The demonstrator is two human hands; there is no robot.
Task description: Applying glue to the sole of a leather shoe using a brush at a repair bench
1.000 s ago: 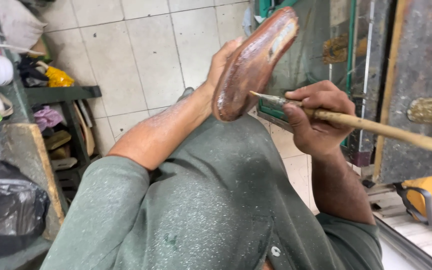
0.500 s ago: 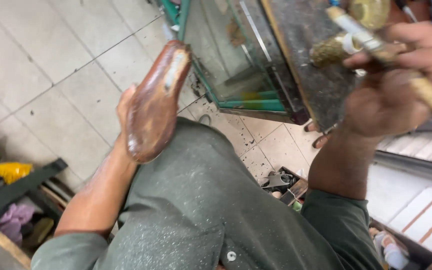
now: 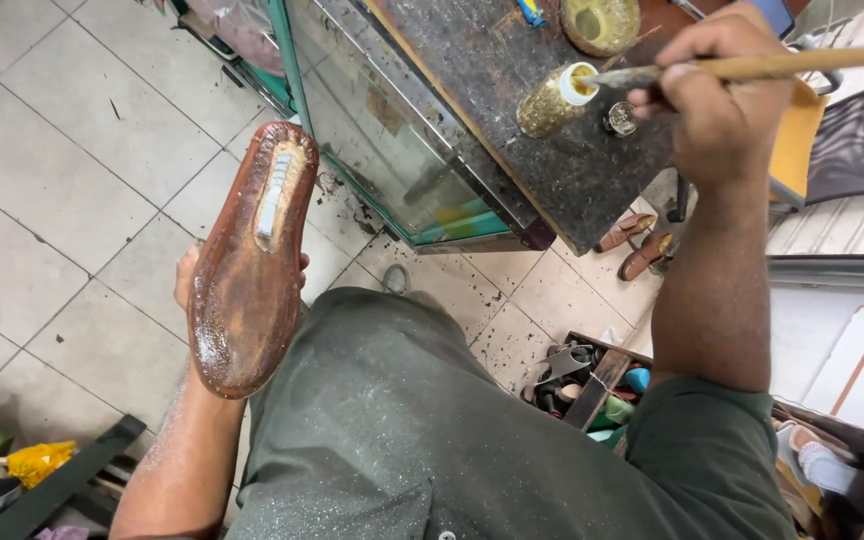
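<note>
My left hand holds a brown shoe sole from behind, its glossy underside facing up and a pale ridged strip near its far end. My right hand grips a long wooden brush handle. The brush tip reaches into the white-rimmed mouth of a small glue-coated bottle standing on the dark worktop. My grey-green trouser leg fills the lower middle.
A glass-fronted cabinet sits under the worktop. A second glue-smeared jar stands at the worktop's far side. Brown shoes lie on the tiled floor; a box of shoe parts sits beside my right knee.
My right hand has moved the brush away from the sole, up to the bottle on the worktop. My left hand has kept hold of the sole.
</note>
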